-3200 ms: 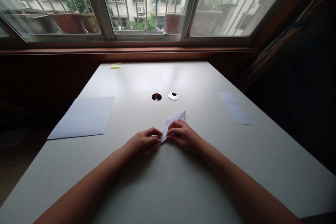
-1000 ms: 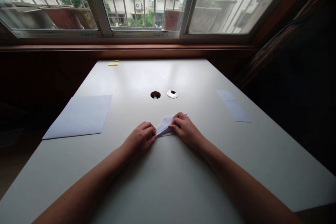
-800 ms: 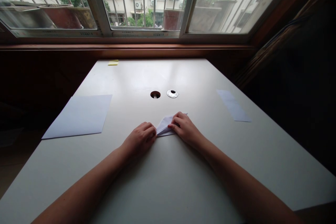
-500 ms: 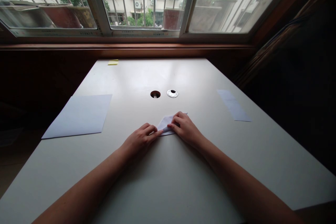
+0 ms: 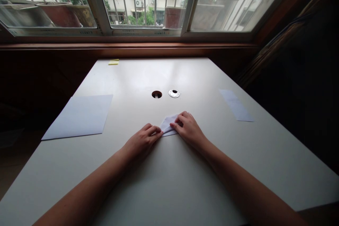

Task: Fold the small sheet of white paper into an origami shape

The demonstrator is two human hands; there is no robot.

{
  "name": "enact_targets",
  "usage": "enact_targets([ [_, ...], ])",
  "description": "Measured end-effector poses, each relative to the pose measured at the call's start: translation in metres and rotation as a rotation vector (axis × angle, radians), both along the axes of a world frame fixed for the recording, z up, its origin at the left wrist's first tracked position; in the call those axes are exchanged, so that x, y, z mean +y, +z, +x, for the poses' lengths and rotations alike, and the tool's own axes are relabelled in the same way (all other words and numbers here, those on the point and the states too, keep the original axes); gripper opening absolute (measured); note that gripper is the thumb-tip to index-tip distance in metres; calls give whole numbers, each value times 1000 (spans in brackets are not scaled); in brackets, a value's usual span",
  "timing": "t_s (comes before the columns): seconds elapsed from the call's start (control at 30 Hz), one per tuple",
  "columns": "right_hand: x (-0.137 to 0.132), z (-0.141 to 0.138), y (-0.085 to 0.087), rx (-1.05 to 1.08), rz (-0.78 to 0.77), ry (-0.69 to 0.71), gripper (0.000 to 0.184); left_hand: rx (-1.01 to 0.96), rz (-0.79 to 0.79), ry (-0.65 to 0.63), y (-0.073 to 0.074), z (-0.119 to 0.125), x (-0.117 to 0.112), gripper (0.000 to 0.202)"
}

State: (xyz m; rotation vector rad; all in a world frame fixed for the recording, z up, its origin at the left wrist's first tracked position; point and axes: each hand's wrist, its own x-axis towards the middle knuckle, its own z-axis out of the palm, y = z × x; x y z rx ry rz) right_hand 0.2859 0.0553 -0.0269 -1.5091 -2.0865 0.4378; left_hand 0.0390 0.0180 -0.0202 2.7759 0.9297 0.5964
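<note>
A small folded white paper (image 5: 167,126) lies on the white table (image 5: 169,173) in front of me. My left hand (image 5: 143,140) rests just left of it, fingers curled, with fingertips pressing the paper's near left corner. My right hand (image 5: 188,129) lies over the paper's right half, fingers bent and pressing it down against the table. Most of the paper's right side is hidden under that hand.
A flat white sheet (image 5: 79,116) lies at the left edge. A narrow paper strip (image 5: 236,105) lies at the right. A cable hole (image 5: 156,94) and a silver ring cap (image 5: 174,93) sit beyond the hands. A yellow sticky pad (image 5: 113,62) is at the far edge, below the window.
The paper has been pressed flatter and now shows shorter. My right hand has slid further over it, and my left fingertips have stretched onto its near corner.
</note>
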Motion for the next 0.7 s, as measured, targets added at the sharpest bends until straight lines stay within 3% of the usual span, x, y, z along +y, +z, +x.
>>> enact_targets([
  [0.23, 4, 7, -2, 52, 16, -43, 17, -38, 2, -77, -1, 8, -5, 33],
  [0.7, 5, 10, -2, 59, 34, 75, 8, -6, -34, -274, 1, 10, -11, 37],
])
